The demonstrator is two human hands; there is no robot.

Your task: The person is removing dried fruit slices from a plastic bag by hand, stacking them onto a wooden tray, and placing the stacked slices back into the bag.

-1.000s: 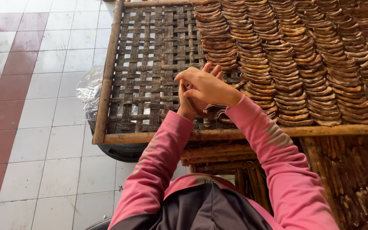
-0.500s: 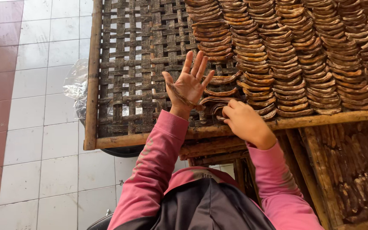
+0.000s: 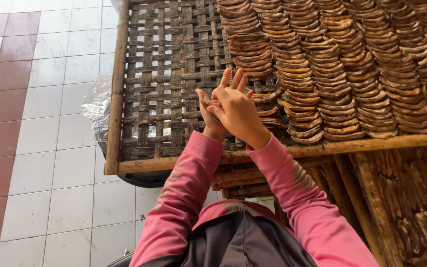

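My right hand (image 3: pixel 238 112) lies flat against my left hand (image 3: pixel 207 114), palm to palm, above a woven bamboo tray (image 3: pixel 174 69). A thin dark brown slice (image 3: pixel 204 100) shows at the edge between the two palms, by the left thumb. The rest of it is hidden. Rows of overlapping brown dried slices (image 3: pixel 332 64) cover the right part of the tray, and the nearest ones lie just right of my hands. Both arms are in pink sleeves.
The tray's wooden frame (image 3: pixel 322 147) runs across below my hands. A second tray of dark slices (image 3: pixel 416 207) sits lower at the right. Crumpled clear plastic (image 3: pixel 97 106) and a dark tub (image 3: pixel 144 179) lie under the tray's left corner. A white and red tiled floor (image 3: pixel 35 123) is at the left.
Half a second ago my left hand was held up open and my right hand was down at the tray's edge. The right hand has come back up and pressed onto the left palm.
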